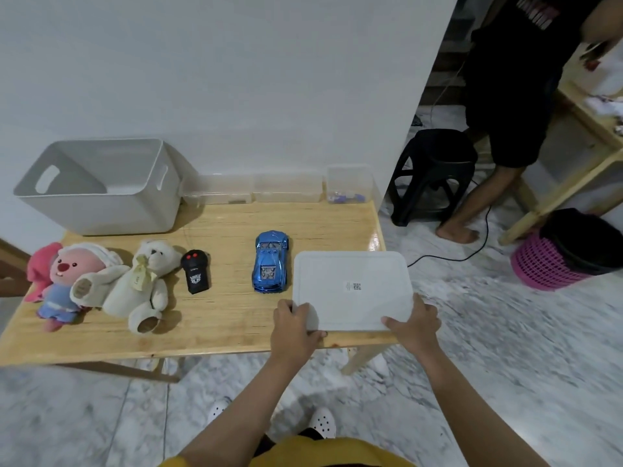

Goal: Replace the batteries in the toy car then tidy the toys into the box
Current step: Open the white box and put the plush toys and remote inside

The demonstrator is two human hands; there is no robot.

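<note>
While both hands, left hand (294, 326) and right hand (413, 323), clamp fingers over the white lid (352, 289) at the table's (219, 325) near-right corner, the blue toy car (270, 261) beside it looks rigid, light, glossy-slick, so grip its sides mid-body.

Not much legible here tbh. The white lid (352, 289) at the lower right of the table has a small sticker (353, 286) with a QR-style code in the middle, print too tiny to read. The black remote (195, 272) has a white crest logo with a short word above it, unreadable. The teddy bear (143, 283) wears a ribbon tag with blurry lettering. The black shirt (536, 13) at upper right has cut-off pale letters.
</note>
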